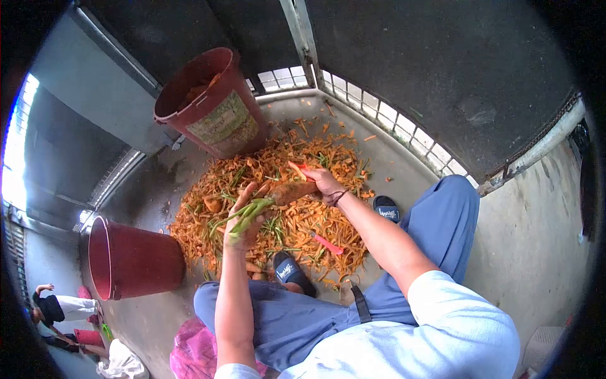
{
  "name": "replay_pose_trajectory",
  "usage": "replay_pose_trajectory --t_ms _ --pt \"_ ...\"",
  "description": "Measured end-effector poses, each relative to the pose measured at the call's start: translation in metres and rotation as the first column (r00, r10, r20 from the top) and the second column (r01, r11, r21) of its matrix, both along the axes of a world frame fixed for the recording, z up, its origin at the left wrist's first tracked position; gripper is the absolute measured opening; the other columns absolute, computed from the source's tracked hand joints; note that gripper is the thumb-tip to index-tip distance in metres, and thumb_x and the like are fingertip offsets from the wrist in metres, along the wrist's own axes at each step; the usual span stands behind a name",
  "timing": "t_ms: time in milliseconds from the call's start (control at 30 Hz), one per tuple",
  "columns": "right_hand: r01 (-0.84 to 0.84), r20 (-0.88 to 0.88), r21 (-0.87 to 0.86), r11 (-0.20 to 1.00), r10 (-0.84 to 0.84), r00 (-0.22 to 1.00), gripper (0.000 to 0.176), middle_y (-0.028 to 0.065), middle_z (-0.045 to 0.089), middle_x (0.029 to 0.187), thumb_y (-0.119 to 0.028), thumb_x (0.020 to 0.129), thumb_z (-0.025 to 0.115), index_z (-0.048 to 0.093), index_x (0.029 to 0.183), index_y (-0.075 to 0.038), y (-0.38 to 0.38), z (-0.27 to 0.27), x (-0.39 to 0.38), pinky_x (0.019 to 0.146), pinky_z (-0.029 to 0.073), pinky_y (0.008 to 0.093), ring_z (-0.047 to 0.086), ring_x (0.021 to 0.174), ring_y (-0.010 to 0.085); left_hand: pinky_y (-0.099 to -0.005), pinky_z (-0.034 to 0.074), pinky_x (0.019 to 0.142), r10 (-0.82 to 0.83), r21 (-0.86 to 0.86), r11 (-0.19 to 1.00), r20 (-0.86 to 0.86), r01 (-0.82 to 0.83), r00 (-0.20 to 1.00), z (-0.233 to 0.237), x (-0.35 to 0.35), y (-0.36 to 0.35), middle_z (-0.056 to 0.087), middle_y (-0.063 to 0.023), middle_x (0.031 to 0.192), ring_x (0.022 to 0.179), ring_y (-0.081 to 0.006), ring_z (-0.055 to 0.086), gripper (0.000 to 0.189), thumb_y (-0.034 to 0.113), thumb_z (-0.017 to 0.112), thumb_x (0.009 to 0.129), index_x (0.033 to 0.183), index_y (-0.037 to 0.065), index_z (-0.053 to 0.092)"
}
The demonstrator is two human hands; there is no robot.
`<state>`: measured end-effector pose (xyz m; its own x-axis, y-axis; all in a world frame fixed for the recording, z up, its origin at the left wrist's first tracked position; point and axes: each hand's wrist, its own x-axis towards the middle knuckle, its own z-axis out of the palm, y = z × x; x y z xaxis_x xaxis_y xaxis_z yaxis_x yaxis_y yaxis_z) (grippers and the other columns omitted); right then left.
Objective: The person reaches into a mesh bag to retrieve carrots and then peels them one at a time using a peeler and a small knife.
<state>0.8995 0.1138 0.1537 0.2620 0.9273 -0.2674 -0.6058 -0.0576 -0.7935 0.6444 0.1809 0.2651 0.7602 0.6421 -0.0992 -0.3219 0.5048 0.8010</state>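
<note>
A carrot (pixel 291 192) with dirt-brown skin and green stalks (pixel 249 215) lies between my two hands over a heap of peelings. My left hand (pixel 243 221) holds it at the leafy end, the stalks crossing the palm and the fingers stretched out. My right hand (pixel 326 182) is closed at the other end, around a red peeler (pixel 302 168) that sits along the carrot's upper side. Its blade is hard to make out. On the heap below lies a red-handled tool (pixel 327 244), probably a knife.
Orange peelings (pixel 208 234) cover the floor before my sandalled feet. A tall red bucket (pixel 233 126) with carrots inside stands behind them; another red bucket (pixel 139 262) lies tipped at left. A pink plastic bag (pixel 192 350) is beside my leg. Other people (pixel 66 309) are at far left.
</note>
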Motion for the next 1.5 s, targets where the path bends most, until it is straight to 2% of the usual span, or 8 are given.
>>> replay_pose_trajectory --t_ms 233,300,467,700,767,900,1400,1500 --pt "-0.107 0.200 0.047 0.993 0.095 0.975 0.024 -0.0010 0.068 0.084 -0.030 0.095 0.069 0.072 0.102 -0.007 0.017 -0.025 0.018 0.059 0.052 0.0282 0.063 0.066 0.0087 -0.0464 0.061 0.082 -0.147 -0.252 0.963 -0.174 0.100 0.974 0.006 -0.012 0.012 0.065 -0.0268 0.124 0.106 -0.0388 0.068 0.041 0.030 0.064 0.098 0.123 -0.002 0.058" --pt "-0.188 0.500 -0.016 0.982 0.171 0.849 0.023 -0.0037 0.064 0.082 -0.028 0.096 0.069 0.071 0.102 -0.006 0.019 -0.029 0.022 0.061 0.049 0.0265 0.058 0.066 0.0071 -0.0380 0.060 0.063 -0.292 -0.238 0.950 -0.438 0.204 0.850 -0.006 0.001 -0.005 0.070 -0.0179 0.105 0.086 -0.0277 0.071 0.039 0.020 0.071 0.091 0.121 -0.001 0.058" --pt "-0.197 0.498 0.048 0.979 0.147 0.855 0.023 -0.0017 0.067 0.083 -0.027 0.096 0.070 0.071 0.098 -0.004 0.031 -0.030 0.028 0.069 0.048 0.0289 0.058 0.074 0.0082 -0.0247 0.046 0.046 -0.311 -0.090 0.944 -0.568 0.319 0.762 -0.042 0.012 -0.039 0.068 -0.0124 0.089 0.055 -0.0114 0.056 0.038 -0.005 0.070 0.083 0.117 -0.004 0.054" --pt "-0.341 0.730 0.023 0.940 0.217 0.648 0.025 0.0015 0.070 0.084 -0.024 0.093 0.073 0.071 0.105 -0.001 0.040 0.071 0.085 0.062 0.051 0.0303 0.064 0.069 0.0107 -0.0201 0.043 0.040 -0.186 -0.475 0.880 -0.371 -0.014 0.910 -0.039 0.007 -0.036 0.070 -0.0223 0.108 0.050 -0.0097 0.052 0.029 -0.004 0.052 0.089 0.117 -0.001 0.046" --pt "-0.466 0.851 -0.308 0.830 0.459 0.255 0.032 0.0040 0.070 0.081 -0.028 0.088 0.076 0.072 0.105 -0.001 0.031 0.121 0.080 0.059 0.051 0.0316 0.065 0.067 0.0125 -0.0205 0.045 0.040 -0.192 -0.520 0.854 -0.328 -0.007 0.925 -0.049 0.008 -0.033 0.070 -0.0196 0.107 0.052 -0.0101 0.053 0.032 -0.005 0.049 0.088 0.119 0.000 0.043" --pt "-0.561 0.914 -0.341 0.754 0.405 -0.012 0.028 0.0075 0.073 0.077 -0.029 0.080 0.081 0.077 0.096 -0.006 -0.002 0.152 0.046 0.062 0.051 0.0337 0.066 0.067 0.0151 -0.0232 0.046 0.040 -0.130 -0.474 0.878 -0.366 -0.065 0.921 -0.036 0.019 -0.048 0.070 -0.0149 0.097 0.051 -0.0109 0.052 0.022 0.002 0.053 0.087 0.109 0.000 0.048" --pt "-0.542 0.958 -0.249 0.803 0.123 -0.258 0.017 0.0147 0.064 0.067 -0.026 0.080 0.070 0.072 0.084 -0.009 -0.042 0.132 0.005 0.060 0.051 0.0438 0.066 0.066 0.0344 -0.0257 0.046 0.039 -0.217 -0.408 0.913 -0.509 -0.011 0.833 -0.018 0.033 -0.075 0.063 -0.0083 0.075 0.050 -0.0102 0.053 0.008 0.004 0.050 0.086 0.089 0.000 0.056" --pt "-0.565 0.971 -0.237 0.790 0.190 -0.142 0.018 0.0148 0.065 0.066 -0.025 0.080 0.070 0.072 0.084 -0.007 -0.038 0.147 0.016 0.060 0.051 0.0441 0.066 0.065 0.0339 -0.0268 0.045 0.037 -0.209 -0.401 0.916 -0.508 -0.015 0.836 -0.013 0.036 -0.076 0.062 -0.0078 0.075 0.048 -0.0104 0.051 0.008 0.004 0.050 0.086 0.090 -0.001 0.056"
